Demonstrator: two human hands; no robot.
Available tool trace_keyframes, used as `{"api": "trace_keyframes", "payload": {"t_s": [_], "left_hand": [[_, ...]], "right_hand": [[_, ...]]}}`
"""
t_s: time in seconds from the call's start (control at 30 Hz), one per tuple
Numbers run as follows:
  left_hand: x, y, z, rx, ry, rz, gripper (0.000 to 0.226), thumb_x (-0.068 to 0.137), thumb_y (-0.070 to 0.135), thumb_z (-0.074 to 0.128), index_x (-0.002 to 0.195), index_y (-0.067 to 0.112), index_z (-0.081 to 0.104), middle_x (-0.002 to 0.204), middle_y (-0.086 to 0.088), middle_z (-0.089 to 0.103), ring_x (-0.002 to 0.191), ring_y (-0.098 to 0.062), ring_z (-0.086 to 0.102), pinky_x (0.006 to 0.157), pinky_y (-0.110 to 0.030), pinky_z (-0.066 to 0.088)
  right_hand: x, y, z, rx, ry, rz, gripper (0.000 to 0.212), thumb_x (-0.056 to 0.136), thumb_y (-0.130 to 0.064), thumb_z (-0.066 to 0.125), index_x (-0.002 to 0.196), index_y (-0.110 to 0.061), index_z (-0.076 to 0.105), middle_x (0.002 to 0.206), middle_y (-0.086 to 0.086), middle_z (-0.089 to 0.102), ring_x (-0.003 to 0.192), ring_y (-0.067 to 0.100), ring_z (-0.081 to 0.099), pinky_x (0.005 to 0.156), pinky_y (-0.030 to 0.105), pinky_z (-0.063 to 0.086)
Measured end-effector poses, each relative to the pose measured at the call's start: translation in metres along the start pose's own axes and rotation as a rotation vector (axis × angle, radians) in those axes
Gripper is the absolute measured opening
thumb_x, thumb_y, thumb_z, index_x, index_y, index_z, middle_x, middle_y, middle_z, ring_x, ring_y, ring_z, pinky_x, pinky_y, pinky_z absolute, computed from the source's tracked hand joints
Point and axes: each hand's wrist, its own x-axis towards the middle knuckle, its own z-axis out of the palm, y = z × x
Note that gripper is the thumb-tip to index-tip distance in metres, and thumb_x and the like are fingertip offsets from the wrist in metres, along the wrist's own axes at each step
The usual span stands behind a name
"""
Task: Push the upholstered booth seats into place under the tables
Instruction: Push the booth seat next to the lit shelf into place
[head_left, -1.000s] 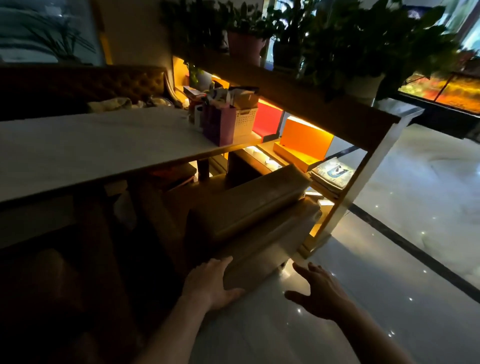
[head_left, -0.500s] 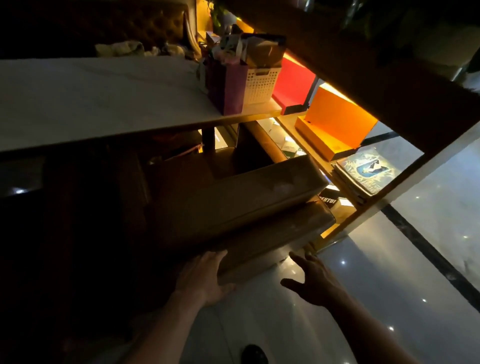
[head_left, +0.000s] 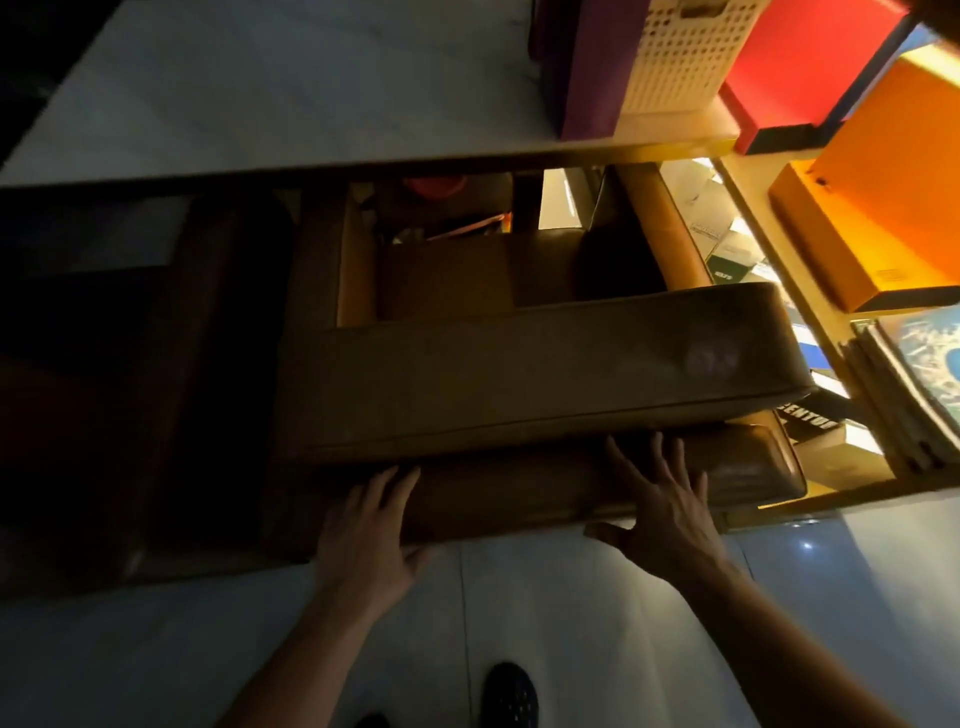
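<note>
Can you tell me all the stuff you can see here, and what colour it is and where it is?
booth seat: one, brown, padded, partly under the table, sticking out onto the floor
table: one, pale top, across the upper part of the view
purple box: one, purple, on the table's right end
white basket: one, white with holes, beside the purple box
red box: one, red, on the shelf at upper right
orange box: one, orange, on the shelf at right
magazines: a stack, blue cover on top, far right
floor: pale shiny tiles, bottom
shoe: one seen clearly, dark, bottom edge
left hand: one, flat against the seat's lower front
right hand: one, fingers spread on the seat's lower front
</note>
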Motion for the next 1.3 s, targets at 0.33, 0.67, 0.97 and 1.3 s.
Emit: {"api": "trace_keyframes", "payload": {"t_s": [0.33, 0.67, 0.97, 1.3], "left_hand": [[0.008, -0.031, 0.018, 0.019, 0.18, 0.026, 0.089, 0.072, 0.078, 0.058, 0.147, 0.036, 0.037, 0.135, 0.007, 0.044, 0.121, -0.022, 0.039, 0.102, -0.048, 0.04], [-0.007, -0.054, 0.022, 0.01, 0.259, 0.065, 0.084, 0.075, 0.082, 0.048, 0.145, 0.037, 0.038, 0.13, 0.006, 0.048, 0.118, -0.021, 0.042, 0.101, -0.045, 0.036], [-0.06, -0.1, 0.029, -0.044, 0.29, 0.08, 0.078, 0.078, 0.081, 0.047, 0.143, 0.038, 0.043, 0.13, 0.008, 0.053, 0.121, -0.02, 0.043, 0.102, -0.045, 0.038], [-0.1, -0.136, 0.04, -0.039, 0.237, 0.094, 0.081, 0.077, 0.084, 0.045, 0.145, 0.039, 0.042, 0.132, 0.012, 0.053, 0.12, -0.02, 0.048, 0.101, -0.046, 0.041]], "right_hand": [[0.01, -0.016, 0.023, -0.051, 0.115, 0.032, 0.108, 0.063, -0.09, 0.047, 0.153, -0.05, 0.002, 0.161, 0.026, -0.003, 0.145, 0.054, -0.009, 0.11, 0.078, 0.012], [-0.003, -0.034, 0.037, -0.065, 0.181, 0.015, 0.101, 0.066, -0.088, 0.041, 0.153, -0.04, 0.025, 0.156, 0.032, 0.016, 0.143, 0.057, 0.005, 0.105, 0.08, 0.022], [-0.051, -0.072, 0.071, -0.071, 0.193, -0.011, 0.099, 0.07, -0.094, 0.023, 0.148, -0.035, 0.041, 0.145, 0.037, 0.031, 0.132, 0.061, 0.022, 0.091, 0.074, 0.037], [-0.086, -0.098, 0.09, -0.075, 0.17, -0.021, 0.096, 0.068, -0.09, 0.036, 0.148, -0.037, 0.039, 0.146, 0.034, 0.029, 0.133, 0.061, 0.021, 0.089, 0.074, 0.039]]}}
